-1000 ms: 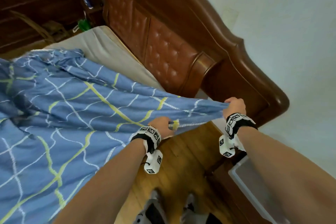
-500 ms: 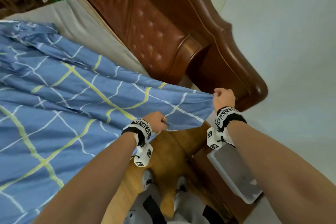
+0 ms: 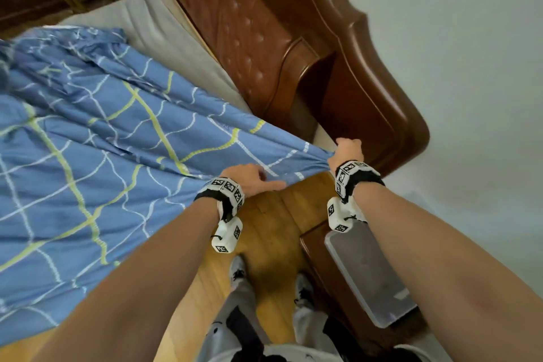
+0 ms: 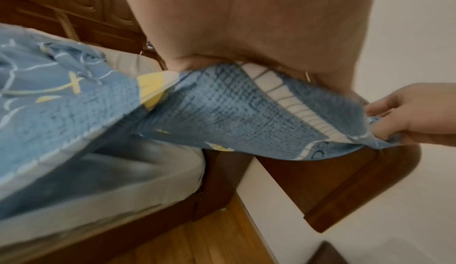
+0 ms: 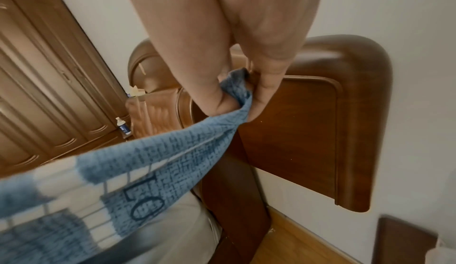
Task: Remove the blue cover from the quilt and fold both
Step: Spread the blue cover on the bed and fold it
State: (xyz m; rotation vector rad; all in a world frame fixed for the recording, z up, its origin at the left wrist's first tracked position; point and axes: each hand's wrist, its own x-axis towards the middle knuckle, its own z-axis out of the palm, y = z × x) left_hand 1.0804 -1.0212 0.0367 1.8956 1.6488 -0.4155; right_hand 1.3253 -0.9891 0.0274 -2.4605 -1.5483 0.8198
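Note:
The blue cover (image 3: 97, 138) with white and yellow lines lies spread over the bed and is pulled out past the bed's side edge. My right hand (image 3: 346, 153) pinches its corner (image 5: 238, 92) between thumb and fingers, close to the headboard. My left hand (image 3: 252, 178) grips the cover's edge (image 4: 222, 100) a little to the left, over the wooden floor. The stretch of cloth between both hands is taut. I cannot tell the quilt apart from the cover.
A carved brown headboard (image 3: 293, 47) runs along the wall. The beige mattress (image 3: 164, 29) shows bare near it. A low wooden cabinet with a clear plastic box (image 3: 367, 270) stands at my right. My feet are on the wood floor (image 3: 270, 229). Dark wardrobes (image 5: 44, 85) stand beyond the bed.
Both hands have kept their hold on the cover's edge. The left hand has moved closer to the right hand, and the cover's corner has come down and toward me.

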